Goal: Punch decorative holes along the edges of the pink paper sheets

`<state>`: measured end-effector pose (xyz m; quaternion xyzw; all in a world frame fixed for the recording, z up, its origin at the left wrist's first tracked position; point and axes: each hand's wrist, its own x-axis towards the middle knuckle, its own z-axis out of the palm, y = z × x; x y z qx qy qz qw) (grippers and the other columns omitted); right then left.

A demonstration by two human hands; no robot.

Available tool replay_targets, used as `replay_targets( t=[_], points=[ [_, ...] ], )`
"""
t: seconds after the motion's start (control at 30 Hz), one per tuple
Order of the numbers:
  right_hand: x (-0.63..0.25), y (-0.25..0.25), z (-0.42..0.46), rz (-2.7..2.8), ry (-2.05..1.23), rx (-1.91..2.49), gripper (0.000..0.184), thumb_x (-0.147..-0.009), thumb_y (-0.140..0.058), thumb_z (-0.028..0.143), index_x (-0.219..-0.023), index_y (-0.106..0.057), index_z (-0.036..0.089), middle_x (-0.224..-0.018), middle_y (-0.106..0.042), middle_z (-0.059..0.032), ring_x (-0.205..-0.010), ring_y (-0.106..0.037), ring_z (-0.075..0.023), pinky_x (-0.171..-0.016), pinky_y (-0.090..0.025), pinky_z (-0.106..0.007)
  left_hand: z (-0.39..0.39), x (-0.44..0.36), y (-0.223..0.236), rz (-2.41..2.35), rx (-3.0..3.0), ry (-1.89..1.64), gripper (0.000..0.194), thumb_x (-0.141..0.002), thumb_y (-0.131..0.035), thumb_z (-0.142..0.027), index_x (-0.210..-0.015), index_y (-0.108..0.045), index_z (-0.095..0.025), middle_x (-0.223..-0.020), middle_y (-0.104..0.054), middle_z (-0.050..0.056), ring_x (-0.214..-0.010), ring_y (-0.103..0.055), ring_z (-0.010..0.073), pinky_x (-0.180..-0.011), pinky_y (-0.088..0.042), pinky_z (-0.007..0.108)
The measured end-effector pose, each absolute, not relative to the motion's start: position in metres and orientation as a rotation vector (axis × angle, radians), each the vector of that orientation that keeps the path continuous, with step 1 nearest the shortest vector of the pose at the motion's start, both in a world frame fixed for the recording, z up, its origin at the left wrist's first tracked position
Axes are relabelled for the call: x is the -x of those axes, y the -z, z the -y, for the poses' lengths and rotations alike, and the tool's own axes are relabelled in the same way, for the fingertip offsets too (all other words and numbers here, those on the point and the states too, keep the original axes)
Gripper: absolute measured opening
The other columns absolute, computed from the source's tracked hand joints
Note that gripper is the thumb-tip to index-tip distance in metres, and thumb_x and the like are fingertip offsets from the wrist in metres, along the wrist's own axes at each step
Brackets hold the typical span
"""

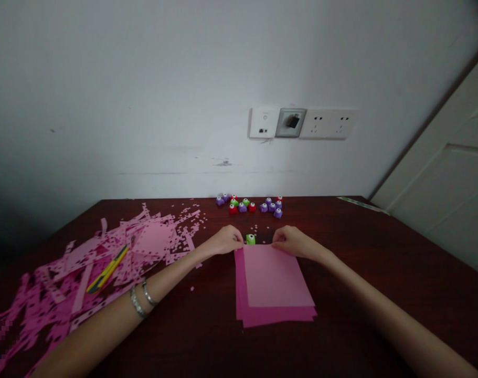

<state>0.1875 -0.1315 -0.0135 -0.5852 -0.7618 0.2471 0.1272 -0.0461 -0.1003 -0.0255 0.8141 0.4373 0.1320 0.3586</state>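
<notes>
Beneath a pale wall (163, 105), the dark red table (176, 341) is dimly lit. The pink sheets (278, 278) are pinched at their far edge by the fingers of both hands: the left hand (225, 239) near 10 o'clock, the right hand (296, 242) near 12. At 11 o'clock, between them, a green punch (250, 240) is placed, nearer the left fingers. Pink scraps (156, 236) are heaped at 9 o'clock.

Scraps (156, 236) lie left of the paper sheets (278, 278).
</notes>
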Motion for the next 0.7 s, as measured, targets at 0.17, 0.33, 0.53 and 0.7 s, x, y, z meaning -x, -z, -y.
replay_targets(
  t=[0.17, 0.33, 0.53, 0.7],
  points=[
    [-0.188, 0.015, 0.129, 2.195, -0.729, 1.723, 0.016, -0.071, -0.054, 0.023, -0.07, -0.066, 0.013, -0.071, -0.068, -0.0066, -0.065, -0.061, -0.017, -0.056, -0.041, -0.025, 0.099, 0.046, 0.028, -1.127, -2.083, -0.351, 0.024, -0.067, -0.051, -0.021, -0.075, -0.069, -0.009, -0.066, -0.065, 0.005, -0.061, -0.056, 0.0136, -0.055, -0.039, 0.022],
    [-0.188, 0.018, 0.128, 2.197, -0.688, 1.741, 0.019, -0.071, -0.051, 0.022, -0.068, -0.067, 0.013, -0.069, -0.068, -0.0062, -0.065, -0.061, -0.0167, -0.054, -0.039, -0.024, 0.096, 0.045, 0.033, -1.148, -2.076, -0.35, 0.023, -0.067, -0.051, -0.023, -0.073, -0.07, -0.01, -0.066, -0.065, 0.005, -0.062, -0.056, 0.014, -0.054, -0.038, 0.022],
    [-0.188, 0.019, 0.126, 2.172, -0.653, 1.743, 0.018, -0.071, -0.05, 0.02, -0.068, -0.067, 0.013, -0.069, -0.068, -0.006, -0.065, -0.062, -0.017, -0.054, -0.04, -0.023, 0.094, 0.043, 0.037, -1.17, -2.055, -0.414, 0.022, -0.067, -0.052, -0.023, -0.073, -0.069, -0.01, -0.066, -0.065, 0.005, -0.061, -0.056, 0.0138, -0.052, -0.038, 0.021],
    [-0.189, 0.019, 0.125, 2.16, -0.645, 1.757, 0.018, -0.071, -0.051, 0.019, -0.068, -0.067, 0.013, -0.07, -0.068, -0.0062, -0.066, -0.062, -0.0175, -0.055, -0.04, -0.023, 0.093, 0.044, 0.037, -1.142, -1.985, -0.438, 0.023, -0.068, -0.051, -0.024, -0.073, -0.068, -0.009, -0.06, -0.063, 0.005, -0.056, -0.054, 0.0131, -0.051, -0.039, 0.021]
  ],
)
